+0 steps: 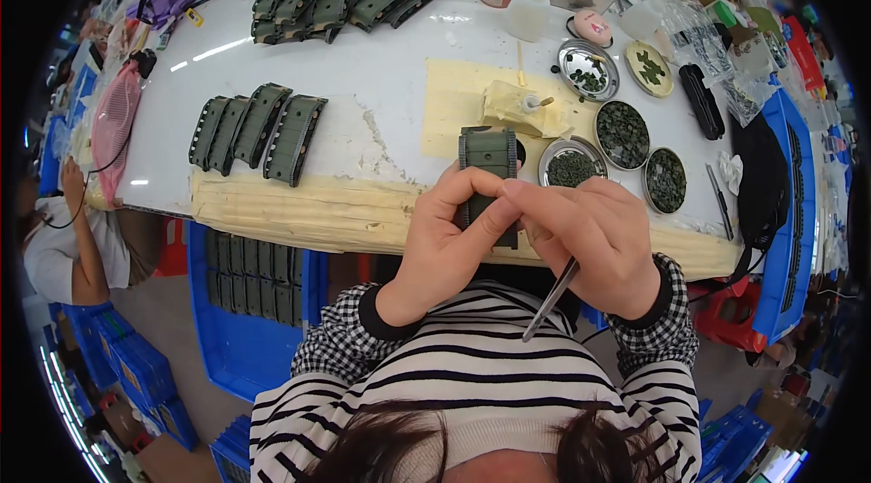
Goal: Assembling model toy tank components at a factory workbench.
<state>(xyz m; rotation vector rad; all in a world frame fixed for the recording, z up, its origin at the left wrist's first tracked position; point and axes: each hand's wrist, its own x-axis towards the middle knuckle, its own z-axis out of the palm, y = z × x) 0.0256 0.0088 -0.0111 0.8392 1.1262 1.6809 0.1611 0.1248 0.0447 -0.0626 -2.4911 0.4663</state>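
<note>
Head view, steeply down, close

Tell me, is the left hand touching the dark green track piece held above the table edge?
Touching. The head view shows the left hand with fingers wrapped around the green track piece, thumb pressed on its face.

Dark green ribbed track-like model part (490,176), upright above the table edge; slim metal tweezers (551,299) angled downward.

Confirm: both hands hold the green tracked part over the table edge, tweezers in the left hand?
Not quite. The head view shows the tweezers in the right hand, not the left hand. The rest stands: both hands hold the green tracked part over the table edge.
</note>
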